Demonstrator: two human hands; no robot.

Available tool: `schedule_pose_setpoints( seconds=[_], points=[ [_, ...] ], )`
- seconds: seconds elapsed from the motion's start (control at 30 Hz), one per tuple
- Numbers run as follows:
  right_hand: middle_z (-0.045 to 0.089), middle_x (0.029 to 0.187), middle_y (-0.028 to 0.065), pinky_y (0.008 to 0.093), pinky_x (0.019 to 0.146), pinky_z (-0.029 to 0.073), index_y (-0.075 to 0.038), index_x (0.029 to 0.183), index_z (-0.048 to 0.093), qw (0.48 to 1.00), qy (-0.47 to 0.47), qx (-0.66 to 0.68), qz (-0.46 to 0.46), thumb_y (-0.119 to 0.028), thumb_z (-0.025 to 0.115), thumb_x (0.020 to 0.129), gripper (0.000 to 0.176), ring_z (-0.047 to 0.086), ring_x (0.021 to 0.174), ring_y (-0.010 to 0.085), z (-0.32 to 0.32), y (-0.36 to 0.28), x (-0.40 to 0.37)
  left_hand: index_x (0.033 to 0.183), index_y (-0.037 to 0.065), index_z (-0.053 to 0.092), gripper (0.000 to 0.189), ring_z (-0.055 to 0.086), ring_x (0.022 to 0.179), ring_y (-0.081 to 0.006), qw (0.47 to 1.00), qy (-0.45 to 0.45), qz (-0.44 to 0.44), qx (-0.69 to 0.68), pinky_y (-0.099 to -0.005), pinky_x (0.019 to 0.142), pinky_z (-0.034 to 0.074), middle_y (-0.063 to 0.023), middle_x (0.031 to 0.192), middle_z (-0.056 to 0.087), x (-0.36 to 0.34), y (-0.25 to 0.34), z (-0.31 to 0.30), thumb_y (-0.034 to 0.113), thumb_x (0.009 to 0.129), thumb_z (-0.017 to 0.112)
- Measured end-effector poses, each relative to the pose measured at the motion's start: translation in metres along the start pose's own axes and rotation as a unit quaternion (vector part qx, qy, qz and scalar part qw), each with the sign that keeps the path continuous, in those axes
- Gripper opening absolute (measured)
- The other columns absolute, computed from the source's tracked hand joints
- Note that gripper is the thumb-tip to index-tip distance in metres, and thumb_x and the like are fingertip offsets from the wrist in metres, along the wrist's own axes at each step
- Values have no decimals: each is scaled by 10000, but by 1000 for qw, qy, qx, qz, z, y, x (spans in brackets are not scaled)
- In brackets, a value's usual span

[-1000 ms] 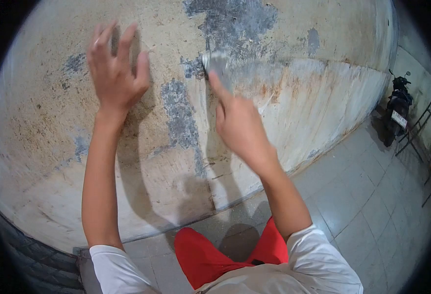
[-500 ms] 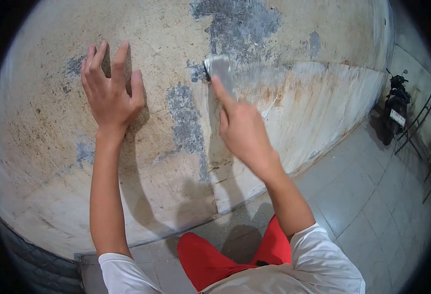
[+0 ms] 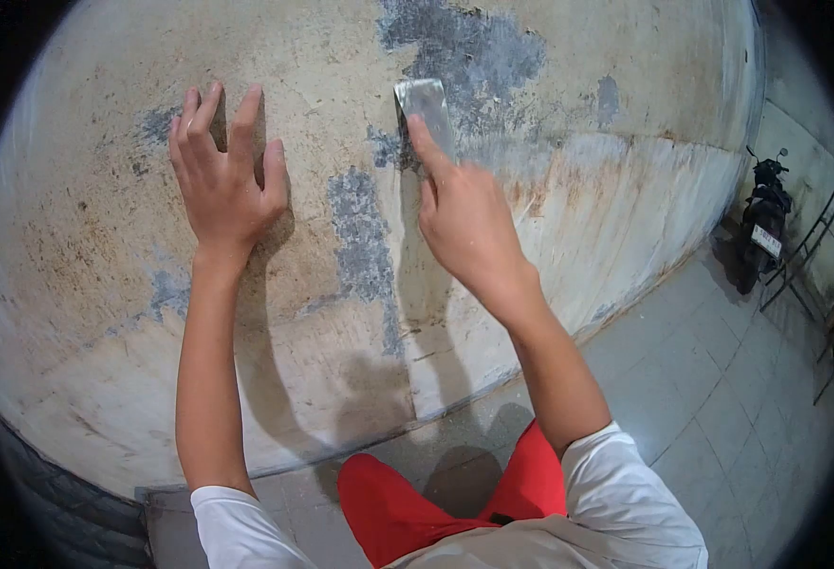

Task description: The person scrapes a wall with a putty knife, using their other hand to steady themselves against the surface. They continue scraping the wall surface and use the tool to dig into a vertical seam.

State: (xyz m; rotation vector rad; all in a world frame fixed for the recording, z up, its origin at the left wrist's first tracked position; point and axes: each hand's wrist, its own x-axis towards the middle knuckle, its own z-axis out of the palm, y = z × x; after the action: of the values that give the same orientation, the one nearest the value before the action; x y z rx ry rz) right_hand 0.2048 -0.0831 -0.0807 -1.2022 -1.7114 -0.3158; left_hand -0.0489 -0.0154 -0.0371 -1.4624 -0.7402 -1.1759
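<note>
My right hand (image 3: 471, 223) grips a scraper (image 3: 428, 102), its index finger stretched along the flat metal blade. The handle is hidden inside my fist. The blade's far edge meets or nearly meets the wall (image 3: 313, 114), just left of a large grey patch (image 3: 479, 52) where the paint is gone. On the left, my left hand (image 3: 227, 180) rests with spread fingers against the wall and holds nothing. A second bare grey strip (image 3: 360, 232) runs down the wall between my hands.
Grey floor tiles (image 3: 683, 370) stretch along the foot of the wall. A parked motorbike (image 3: 766, 213) stands at the far right, beside a dark metal ladder-like frame (image 3: 815, 237). Dark ridged material (image 3: 56, 517) lies at the lower left.
The scraper and my right hand have moved a little up the wall. My left hand stays spread on the wall, while the whole view has shifted slightly.
</note>
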Motion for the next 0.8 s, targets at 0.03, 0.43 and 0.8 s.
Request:
schedule_pose_setpoints(
  seconds=[0.03,0.43,0.8],
  points=[
    [650,768,315,557,733,520,-89,1550,491,1000,3,-8,9,-39,543,957,597,661,737,484,3,1,-9,1506,229,526,586,351,1493,-391,1000,0,-3,-1,-585,1241,264,-148,1539,410,-1,1,0,251,936,662],
    [629,758,307,563,736,508,-88,1538,505,999,-21,15,26,-37,563,941,602,628,686,481,7,-8,-21,1514,237,523,589,355,1488,-391,1000,-2,-5,-4,-585,1243,260,-138,1540,406,-2,1,0,263,941,659],
    [661,828,332,548,791,515,-94,1511,540,999,20,37,3,-50,532,956,557,668,784,484,-7,-7,1,1507,227,531,594,355,1492,-390,1000,8,-7,-9,-585,1240,261,-145,1535,424,-2,3,-1,256,929,666]
  ],
)
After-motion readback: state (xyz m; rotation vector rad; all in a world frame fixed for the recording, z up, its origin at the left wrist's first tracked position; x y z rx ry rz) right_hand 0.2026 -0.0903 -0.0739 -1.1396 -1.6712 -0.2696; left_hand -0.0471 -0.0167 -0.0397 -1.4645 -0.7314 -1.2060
